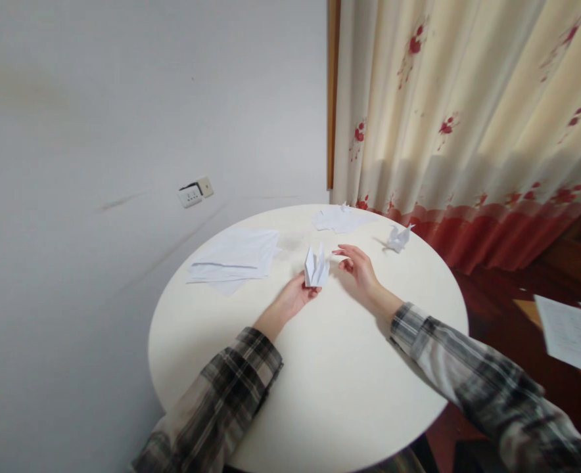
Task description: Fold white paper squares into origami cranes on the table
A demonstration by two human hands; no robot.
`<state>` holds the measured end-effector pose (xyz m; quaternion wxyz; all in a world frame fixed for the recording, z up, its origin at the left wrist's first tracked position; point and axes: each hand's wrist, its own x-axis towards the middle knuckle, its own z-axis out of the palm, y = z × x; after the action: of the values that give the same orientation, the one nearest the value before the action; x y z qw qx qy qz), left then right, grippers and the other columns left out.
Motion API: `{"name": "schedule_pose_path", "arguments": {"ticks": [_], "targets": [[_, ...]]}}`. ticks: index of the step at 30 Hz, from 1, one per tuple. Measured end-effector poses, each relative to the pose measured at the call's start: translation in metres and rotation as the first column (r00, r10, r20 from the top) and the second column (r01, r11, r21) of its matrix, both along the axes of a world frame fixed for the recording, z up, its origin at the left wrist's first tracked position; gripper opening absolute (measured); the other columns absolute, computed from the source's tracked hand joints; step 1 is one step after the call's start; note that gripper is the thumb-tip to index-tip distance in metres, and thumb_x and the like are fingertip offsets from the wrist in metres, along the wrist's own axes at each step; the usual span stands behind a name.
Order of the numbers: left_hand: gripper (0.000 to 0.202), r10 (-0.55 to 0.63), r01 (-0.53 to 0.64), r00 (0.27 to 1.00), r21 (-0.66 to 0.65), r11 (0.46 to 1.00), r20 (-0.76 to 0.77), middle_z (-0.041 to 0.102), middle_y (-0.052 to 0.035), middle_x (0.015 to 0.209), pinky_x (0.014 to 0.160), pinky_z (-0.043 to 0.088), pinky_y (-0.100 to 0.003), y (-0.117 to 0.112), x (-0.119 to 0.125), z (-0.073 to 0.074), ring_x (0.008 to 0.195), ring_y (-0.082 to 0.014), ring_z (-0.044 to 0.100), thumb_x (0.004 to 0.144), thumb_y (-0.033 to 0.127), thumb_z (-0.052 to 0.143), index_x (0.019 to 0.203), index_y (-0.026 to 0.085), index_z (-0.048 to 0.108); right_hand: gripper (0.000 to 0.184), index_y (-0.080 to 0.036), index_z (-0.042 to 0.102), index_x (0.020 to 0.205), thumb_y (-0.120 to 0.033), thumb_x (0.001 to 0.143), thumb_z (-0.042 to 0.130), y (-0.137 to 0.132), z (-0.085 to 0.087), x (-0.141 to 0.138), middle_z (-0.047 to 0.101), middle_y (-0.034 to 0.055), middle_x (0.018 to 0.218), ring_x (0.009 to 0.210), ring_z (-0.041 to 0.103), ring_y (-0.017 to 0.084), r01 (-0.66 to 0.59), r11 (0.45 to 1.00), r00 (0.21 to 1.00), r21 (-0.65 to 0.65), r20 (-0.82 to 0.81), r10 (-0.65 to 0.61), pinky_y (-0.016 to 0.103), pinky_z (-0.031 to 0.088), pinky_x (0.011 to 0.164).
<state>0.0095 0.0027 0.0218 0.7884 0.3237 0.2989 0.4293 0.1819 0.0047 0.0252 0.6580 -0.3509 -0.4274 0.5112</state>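
My left hand (294, 297) pinches the base of a small white folded paper figure (316, 268), holding it upright just above the round cream table (320, 394). Just to the right of the figure, my right hand (357, 266) hovers with its fingers loosely spread and nothing in them; one fingertip is close to the figure's tip. Both forearms wear plaid sleeves.
A stack of white paper sheets (236, 261) lies on the table's left. More folded white paper (337, 219) sits at the far edge, and a finished paper crane (399, 238) at the right. A floral curtain (468, 131) hangs behind; a wall socket (194, 192) is on the left.
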Motion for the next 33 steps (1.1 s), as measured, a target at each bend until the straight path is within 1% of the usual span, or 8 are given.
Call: {"name": "schedule_pose_path", "arguments": {"ticks": [4,8,11,14,20,25,29,33], "targets": [[0.008,0.160,-0.106,0.976,0.322,0.941,-0.146,0.060,-0.0030,0.074,0.051,0.044,-0.018,0.003,0.000,-0.007,0.060,-0.0106,0.058,0.078,0.022,0.056,0.081,0.015,0.053,0.026,-0.021,0.062,0.088,-0.036,0.067,0.064,0.003,-0.001,0.002,0.065,0.0034,0.095,0.066,0.055,0.011,0.037,0.999,0.999,-0.024,0.035,-0.037,0.024,0.040,0.058],[0.020,0.256,-0.127,0.938,0.459,0.879,-0.232,0.057,-0.0010,0.074,0.058,0.048,-0.020,0.005,0.005,-0.011,0.065,-0.0100,0.056,0.071,0.029,0.065,0.076,0.014,0.052,0.018,-0.022,0.063,0.081,-0.031,0.065,0.066,0.002,-0.005,-0.002,0.065,0.0026,0.093,0.079,0.057,0.014,-0.002,1.000,0.999,0.018,0.051,0.001,0.026,0.042,0.068],[0.029,0.272,-0.123,0.929,0.488,0.864,-0.249,0.057,-0.0014,0.081,0.059,0.049,-0.022,0.007,0.009,-0.013,0.070,-0.0110,0.057,0.063,0.030,0.071,0.078,0.014,0.052,0.014,-0.022,0.064,0.075,-0.031,0.065,0.066,0.003,-0.007,-0.004,0.065,0.0015,0.088,0.082,0.056,0.015,-0.008,1.000,0.999,0.031,0.052,0.006,0.027,0.042,0.071],[0.034,0.271,-0.120,0.930,0.493,0.862,-0.248,0.058,-0.0011,0.084,0.061,0.049,-0.023,0.009,0.010,-0.015,0.070,-0.0108,0.057,0.060,0.031,0.073,0.081,0.015,0.051,0.015,-0.021,0.063,0.071,-0.032,0.062,0.069,0.004,-0.009,-0.004,0.064,0.0000,0.077,0.075,0.056,0.014,-0.011,0.999,0.999,0.036,0.044,0.009,0.026,0.042,0.070],[0.038,0.255,-0.088,0.934,0.530,0.843,-0.251,0.060,-0.0004,0.082,0.064,0.048,-0.024,0.010,0.009,-0.020,0.068,-0.0099,0.058,0.059,0.029,0.074,0.082,0.016,0.048,0.023,-0.020,0.061,0.066,-0.041,0.062,0.069,0.005,-0.008,-0.004,0.063,0.0000,0.074,0.071,0.055,0.012,-0.008,0.999,1.000,0.033,0.015,0.008,0.025,0.042,0.069],[0.031,0.236,-0.024,0.911,0.528,0.849,-0.338,0.060,0.0014,0.073,0.059,0.048,-0.023,0.015,0.012,-0.030,0.061,-0.0101,0.059,0.063,0.025,0.069,0.082,0.017,0.046,0.023,-0.019,0.059,0.066,-0.036,0.058,0.072,0.001,-0.003,-0.005,0.058,-0.0025,0.064,0.062,0.052,0.010,0.000,1.000,0.999,0.022,0.050,-0.001,0.023,0.041,0.062],[0.024,0.279,-0.004,0.882,0.586,0.810,-0.379,0.060,0.0022,0.072,0.059,0.047,-0.022,0.019,0.010,-0.037,0.060,-0.0097,0.060,0.066,0.020,0.064,0.082,0.017,0.046,0.023,-0.018,0.058,0.066,-0.033,0.057,0.072,0.000,-0.002,-0.006,0.055,-0.0044,0.058,0.056,0.049,0.008,-0.025,0.999,0.997,0.038,0.075,0.022,0.021,0.038,0.056],[0.019,0.312,0.067,0.838,0.652,0.755,-0.448,0.062,0.0010,0.076,0.059,0.046,-0.021,0.016,0.006,-0.037,0.065,-0.0104,0.060,0.069,0.017,0.060,0.083,0.017,0.048,0.026,-0.018,0.053,0.068,-0.031,0.056,0.072,0.002,-0.004,-0.008,0.049,-0.0082,0.049,0.047,0.044,0.006,-0.004,1.000,0.997,0.029,0.072,0.002,0.020,0.034,0.050]]}}
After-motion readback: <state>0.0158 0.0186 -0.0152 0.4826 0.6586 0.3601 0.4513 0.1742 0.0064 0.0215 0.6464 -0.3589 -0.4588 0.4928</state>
